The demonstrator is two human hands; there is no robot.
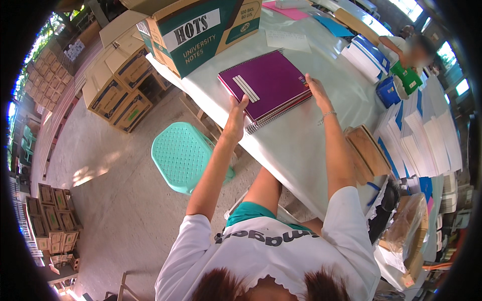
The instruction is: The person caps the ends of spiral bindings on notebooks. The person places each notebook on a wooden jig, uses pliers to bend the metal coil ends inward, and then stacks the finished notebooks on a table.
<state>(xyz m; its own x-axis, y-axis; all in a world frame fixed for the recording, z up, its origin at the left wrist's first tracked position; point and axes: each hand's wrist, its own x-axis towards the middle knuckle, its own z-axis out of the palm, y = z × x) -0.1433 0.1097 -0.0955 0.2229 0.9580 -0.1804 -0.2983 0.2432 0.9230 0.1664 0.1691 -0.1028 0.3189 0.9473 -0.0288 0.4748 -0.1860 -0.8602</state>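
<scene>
Way out left of my grip, brown boxes [52,215] sit piled on the floor, and closer in are open cartons [120,75]. Then comes the pale green stool [183,155], below and left of my hands, with nobody on it. Just past my left hand [236,118], on its far side, stands the green box [211,45], flaps up; I can't see inside, so no telling how many are left in there.

Now the middle: I'm gripping the notebooks [271,80] from 2 sides! Left thumb lies on the purple cover near the 3 white bars, and my right hand [319,94] closes on the opposite edge, most fingers hidden. They're at the table [346,83], though I can't tell whether they touch it all along.

How far along? More than 1 notebook is gathered into 1 pile, I'd judge, and roughly squared. A silver coil pokes out below the top cover on the near side, so the edges aren't flush yet, and nothing's been let go.

Right of my grip: a wooden block [369,148], then tall paper stacks [416,133], and another person [394,44] beyond.
</scene>
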